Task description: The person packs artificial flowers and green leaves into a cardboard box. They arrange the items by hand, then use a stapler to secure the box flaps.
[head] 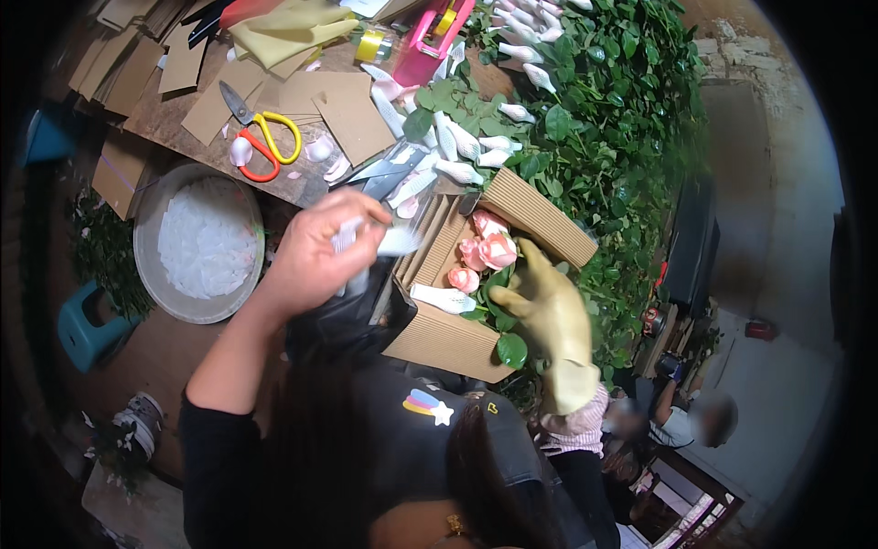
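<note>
My left hand (336, 250), bare and slightly blurred, has its fingers closed on white foam mesh sleeves (400, 241). My right hand (549, 302) wears a yellow rubber glove, its thumb and forefinger spread beside pink roses (495, 251) and their leaves; whether it grips a stem cannot be told. The roses lie on corrugated cardboard (446, 336) in front of me, with a raised cardboard flap (538, 216) beyond them. One rose head is wrapped in a white mesh sleeve (443, 299). Further sleeved rose heads (458, 171) lie on the table just beyond.
Scissors with red and yellow handles (264, 141), cardboard pieces (353, 113), and a pink tape dispenser (432, 44) are on the wooden table. A round tub (202, 243) of white sleeves stands left. Leafy stems (617, 137) pile up right. Other people (675, 418) are at lower right.
</note>
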The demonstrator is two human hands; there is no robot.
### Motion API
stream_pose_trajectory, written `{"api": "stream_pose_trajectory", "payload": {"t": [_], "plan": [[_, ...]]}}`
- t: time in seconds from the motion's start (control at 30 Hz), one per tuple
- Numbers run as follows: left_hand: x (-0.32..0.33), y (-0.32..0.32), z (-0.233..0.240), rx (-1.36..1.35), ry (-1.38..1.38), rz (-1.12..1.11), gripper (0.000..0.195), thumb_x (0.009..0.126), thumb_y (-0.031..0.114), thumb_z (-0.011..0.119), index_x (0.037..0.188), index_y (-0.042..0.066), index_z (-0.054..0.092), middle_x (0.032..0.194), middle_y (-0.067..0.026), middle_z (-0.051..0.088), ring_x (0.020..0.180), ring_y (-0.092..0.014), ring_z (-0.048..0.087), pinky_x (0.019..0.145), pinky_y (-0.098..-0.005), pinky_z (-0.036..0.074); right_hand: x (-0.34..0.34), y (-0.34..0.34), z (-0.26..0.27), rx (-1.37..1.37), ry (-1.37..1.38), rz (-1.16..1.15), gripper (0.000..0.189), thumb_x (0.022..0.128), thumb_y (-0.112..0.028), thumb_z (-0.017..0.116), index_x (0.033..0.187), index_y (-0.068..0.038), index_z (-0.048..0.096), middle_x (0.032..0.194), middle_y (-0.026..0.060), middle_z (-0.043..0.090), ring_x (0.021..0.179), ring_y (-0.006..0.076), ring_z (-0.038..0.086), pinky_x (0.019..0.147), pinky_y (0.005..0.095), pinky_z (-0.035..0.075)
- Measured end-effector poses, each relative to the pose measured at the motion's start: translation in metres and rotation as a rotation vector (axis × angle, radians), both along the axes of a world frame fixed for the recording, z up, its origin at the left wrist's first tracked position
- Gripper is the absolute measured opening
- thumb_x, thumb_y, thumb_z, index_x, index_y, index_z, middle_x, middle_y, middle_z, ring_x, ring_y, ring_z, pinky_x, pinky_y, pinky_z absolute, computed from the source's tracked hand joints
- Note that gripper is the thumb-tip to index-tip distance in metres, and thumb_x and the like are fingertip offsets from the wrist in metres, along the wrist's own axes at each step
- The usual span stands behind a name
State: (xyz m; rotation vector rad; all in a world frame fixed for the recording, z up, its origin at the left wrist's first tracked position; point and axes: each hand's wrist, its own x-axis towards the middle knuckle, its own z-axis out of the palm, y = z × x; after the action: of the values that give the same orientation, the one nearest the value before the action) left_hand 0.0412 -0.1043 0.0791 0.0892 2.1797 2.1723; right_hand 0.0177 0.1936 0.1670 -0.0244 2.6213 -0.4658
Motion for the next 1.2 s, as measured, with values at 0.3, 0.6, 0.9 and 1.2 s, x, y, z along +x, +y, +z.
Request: {"api": "stream_pose_trajectory", "payload": {"t": [0.3,0.6,0.9,1.2], "plan": [[-0.013,0.033,-0.012,-0.362,-0.116,-0.597,0.036,0.089,0.039,0.078,0.087,0.004,0.067,0.081,-0.0173,0.069,0.079,-0.036,0.069,0.069,-0.0432,0.05,0.017,-0.003,0.015,0.088,0.026,0.482,0.024,0.093,-0.034,0.074,0.102,-0.013,0.078,0.09,0.0126,0.076,0.083,0.0335,0.072,0.078,0.0425,0.058],[0.012,0.041,-0.031,-0.032,-0.314,-0.398,0.03,0.098,0.034,0.07,0.093,0.004,0.069,0.079,-0.0062,0.068,0.072,-0.018,0.065,0.063,-0.0348,0.047,0.002,-0.019,0.003,0.306,-0.204,0.616,0.019,0.098,-0.029,0.064,0.095,-0.012,0.072,0.079,0.0143,0.072,0.077,0.0368,0.071,0.074,0.0478,0.057],[0.067,-0.099,-0.026,-1.527,-0.118,0.061,0.03,0.081,0.022,0.082,0.103,0.004,0.074,0.122,-0.0156,0.068,0.113,-0.036,0.062,0.094,-0.0472,0.05,-0.001,-0.041,0.005,0.544,-0.264,0.906,0.019,0.094,-0.016,0.059,0.106,-0.009,0.071,0.094,0.0125,0.076,0.088,0.0332,0.075,0.079,0.046,0.058],[-0.016,0.038,-0.055,-0.349,0.302,-0.373,0.088,0.075,0.026,0.09,0.147,0.012,0.042,0.158,-0.0217,0.03,0.145,-0.044,0.033,0.119,-0.0499,0.032,0.004,-0.032,-0.008,0.549,-0.27,0.916,0.018,0.091,-0.013,0.06,0.104,-0.011,0.073,0.091,0.0104,0.074,0.088,0.0336,0.074,0.079,0.0455,0.056]]}}
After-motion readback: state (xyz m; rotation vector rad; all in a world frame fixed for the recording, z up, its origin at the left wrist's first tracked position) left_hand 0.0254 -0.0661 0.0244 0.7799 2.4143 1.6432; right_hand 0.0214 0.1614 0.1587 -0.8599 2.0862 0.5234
